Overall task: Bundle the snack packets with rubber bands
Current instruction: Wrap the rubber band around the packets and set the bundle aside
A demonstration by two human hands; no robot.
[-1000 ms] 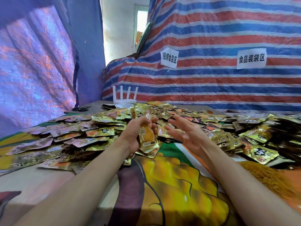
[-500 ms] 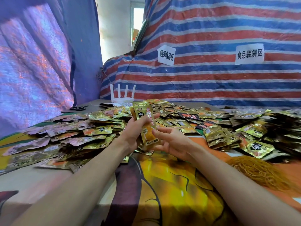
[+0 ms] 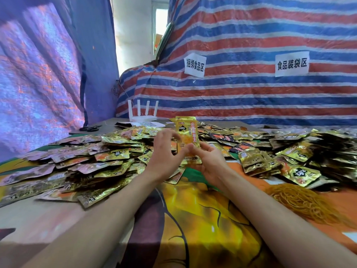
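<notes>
So a small stack of held packets (image 3: 187, 139) is kept upright just above the table, right in the middle between both hands, gold fronts turned to the camera. A few offset top edges can be seen, so it's more than one, but the count can't be made out. The left hand (image 3: 165, 158) is wrapped round the stack's left edge, fingers curled behind and the thumb pressed onto the front. The lower right part is pinched by the right hand (image 3: 211, 161), palm turned up, thumb laid on the front beside the left thumb, the other fingers curled loosely at the side. Whether a band is already round the stack can't be told. Behind and to both sides the cartoon-printed table cloth (image 3: 193, 219) is buried under a big spread of loose packets (image 3: 112, 153), mostly gold, some dark ones at the right. A tangled heap of yellowish rubber bands (image 3: 301, 202) is parked on the cloth near the right forearm, well apart from the hands. At the far edge a white router (image 3: 142, 115) with four antennas is set, with black scissors (image 3: 90, 129) to its left. Two paper signs (image 3: 195, 65) are stuck on the striped tarp (image 3: 251, 97) at the back, and a blue tarp (image 3: 38, 74) is hung along the left.
</notes>
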